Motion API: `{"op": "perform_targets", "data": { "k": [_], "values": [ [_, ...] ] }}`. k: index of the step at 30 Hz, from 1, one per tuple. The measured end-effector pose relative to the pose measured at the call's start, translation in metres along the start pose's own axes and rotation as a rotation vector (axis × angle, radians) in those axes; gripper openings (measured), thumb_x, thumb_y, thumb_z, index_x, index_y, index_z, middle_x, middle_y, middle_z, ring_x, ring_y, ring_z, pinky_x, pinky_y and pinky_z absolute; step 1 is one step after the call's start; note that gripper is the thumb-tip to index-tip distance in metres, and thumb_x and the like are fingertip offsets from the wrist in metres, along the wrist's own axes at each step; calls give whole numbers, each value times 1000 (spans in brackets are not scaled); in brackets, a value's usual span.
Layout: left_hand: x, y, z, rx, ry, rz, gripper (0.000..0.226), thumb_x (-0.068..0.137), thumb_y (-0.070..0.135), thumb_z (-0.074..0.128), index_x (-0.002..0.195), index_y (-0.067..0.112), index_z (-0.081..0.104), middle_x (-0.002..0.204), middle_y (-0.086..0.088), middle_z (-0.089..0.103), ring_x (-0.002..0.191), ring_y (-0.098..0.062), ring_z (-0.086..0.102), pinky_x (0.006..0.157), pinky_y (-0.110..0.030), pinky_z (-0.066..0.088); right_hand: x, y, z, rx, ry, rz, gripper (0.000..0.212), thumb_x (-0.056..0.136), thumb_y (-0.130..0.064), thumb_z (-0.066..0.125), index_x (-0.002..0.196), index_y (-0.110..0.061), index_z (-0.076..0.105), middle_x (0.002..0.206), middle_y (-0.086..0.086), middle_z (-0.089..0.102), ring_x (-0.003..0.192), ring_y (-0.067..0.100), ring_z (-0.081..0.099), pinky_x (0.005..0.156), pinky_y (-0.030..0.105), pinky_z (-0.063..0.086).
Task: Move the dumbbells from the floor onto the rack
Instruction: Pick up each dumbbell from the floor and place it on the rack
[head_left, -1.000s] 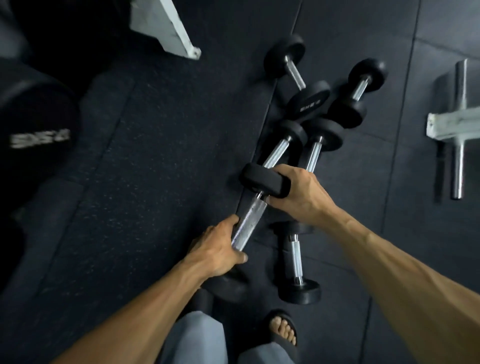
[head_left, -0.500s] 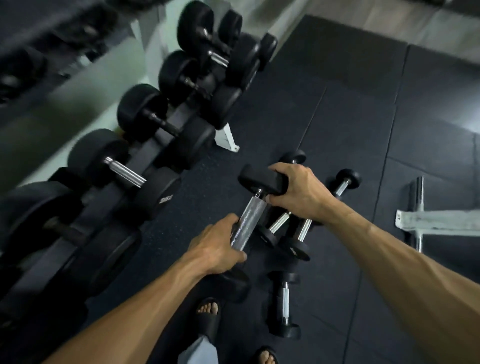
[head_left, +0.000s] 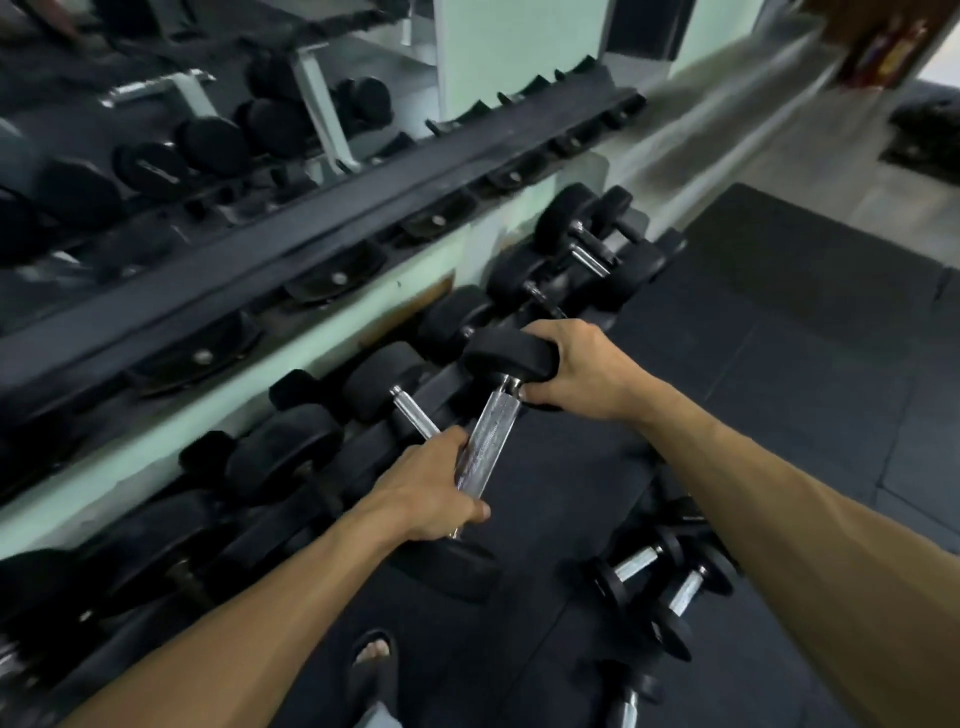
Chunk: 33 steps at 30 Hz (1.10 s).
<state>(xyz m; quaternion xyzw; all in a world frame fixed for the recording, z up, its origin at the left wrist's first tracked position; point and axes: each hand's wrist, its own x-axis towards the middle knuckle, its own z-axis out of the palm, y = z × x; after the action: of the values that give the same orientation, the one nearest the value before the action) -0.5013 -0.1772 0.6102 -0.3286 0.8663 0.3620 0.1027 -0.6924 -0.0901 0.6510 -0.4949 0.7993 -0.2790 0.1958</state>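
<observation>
I hold a black dumbbell (head_left: 491, 434) with a knurled chrome handle in the air, tilted, in front of the rack. My left hand (head_left: 434, 491) grips the lower part of the handle. My right hand (head_left: 576, 371) grips the upper black head from the right side. The dumbbell's lower head shows below my left hand. The rack's upper tier (head_left: 332, 244) is a long dark rail with bare cradles. Its lower tier holds several black dumbbells (head_left: 384, 384). More dumbbells (head_left: 654, 582) lie on the floor at the lower right.
Black rubber floor mats (head_left: 779, 332) spread to the right of the rack. A mirror behind the rack (head_left: 156, 135) reflects further weights. My sandalled foot (head_left: 371, 660) stands at the bottom centre. A pale tiled floor (head_left: 904, 192) begins past the mats at the far right.
The view has risen from the floor to the rack. The dumbbell in both hands has been lifted and now hangs in front of the lower tier; the floor dumbbells have dropped to the lower right.
</observation>
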Motion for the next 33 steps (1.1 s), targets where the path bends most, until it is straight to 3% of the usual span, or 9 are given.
{"op": "perform_targets", "data": {
  "k": [2,5,10,14,17,22,26,33],
  "values": [
    [6,-16,-34,4,29,-21,49,66,34,84,102,27,52,88,10,58,84,-16,58,75,-33,48,34,-24,6,2,0,-34,33,66,-18,77,97,-20,65,86,-2,68,81,18,64,76,38,53],
    [14,-42,-85,-9,67,-52,45,67,33,83,95,26,49,80,10,55,76,-14,56,68,-32,45,86,-62,15,2,-19,-90,32,66,-19,77,95,-18,66,84,1,68,80,20,64,74,38,53],
    [20,-88,-160,-71,137,-128,45,70,31,83,99,23,49,79,11,52,70,-8,51,60,-29,38,171,-134,35,-14,-87,-193,28,66,-20,78,92,-20,66,80,-2,66,77,18,63,69,31,50],
    [25,-133,-203,-163,193,-229,50,71,32,83,106,23,48,91,7,58,85,-16,58,77,-34,50,234,-188,63,-74,-176,-282,24,67,-17,76,88,-19,65,80,-2,66,74,14,62,66,29,49],
    [32,-162,-225,-250,254,-291,53,71,31,83,109,24,47,103,6,60,95,-19,60,90,-40,50,277,-221,85,-101,-248,-348,28,67,-16,75,93,-16,65,81,-1,65,66,4,59,58,22,47],
    [53,-200,-254,-401,344,-369,62,73,29,82,123,20,47,115,5,60,103,-20,61,93,-40,50,345,-265,118,-154,-355,-415,32,66,-14,74,96,-19,66,82,-3,66,77,14,64,68,32,52],
    [73,-221,-265,-496,437,-429,55,71,28,82,114,22,49,113,4,63,101,-20,62,92,-42,52,388,-289,142,-197,-396,-453,33,64,-13,73,95,-22,66,83,-4,67,77,13,64,67,30,53],
    [96,-231,-263,-621,512,-521,73,79,26,77,139,14,38,131,-2,57,117,-24,56,93,-31,45,423,-291,181,-105,-494,-351,34,62,-3,76,91,-18,67,87,1,67,83,18,64,73,33,53]
  ]
}}
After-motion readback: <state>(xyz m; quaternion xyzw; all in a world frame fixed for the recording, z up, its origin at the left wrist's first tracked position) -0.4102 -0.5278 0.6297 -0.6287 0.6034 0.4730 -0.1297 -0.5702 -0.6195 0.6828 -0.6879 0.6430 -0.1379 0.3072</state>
